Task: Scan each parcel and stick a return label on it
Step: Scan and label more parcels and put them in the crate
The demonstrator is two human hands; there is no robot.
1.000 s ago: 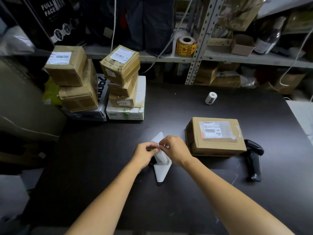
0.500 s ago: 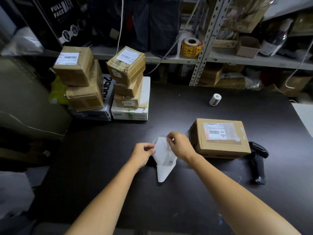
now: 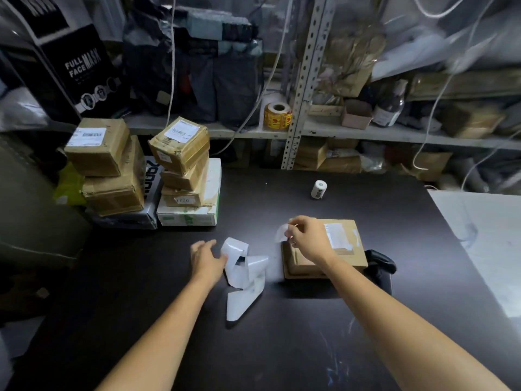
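Head view: at the dark desk (image 3: 141,292), the right hand (image 3: 306,239) pinched a small white return label (image 3: 280,232) above the left edge of the brown parcel (image 3: 349,258), fingers curled round the label's rim. The left hand (image 3: 207,259), fingers loose and spread, lay against the curled backing strip (image 3: 245,273). The scanner (image 3: 380,266) sat just beside the parcel's right side. I judged the sticking step in hand; next, I reckoned, the label needed pressing flat onto bare cardboard, clear of the address label (image 3: 338,235).
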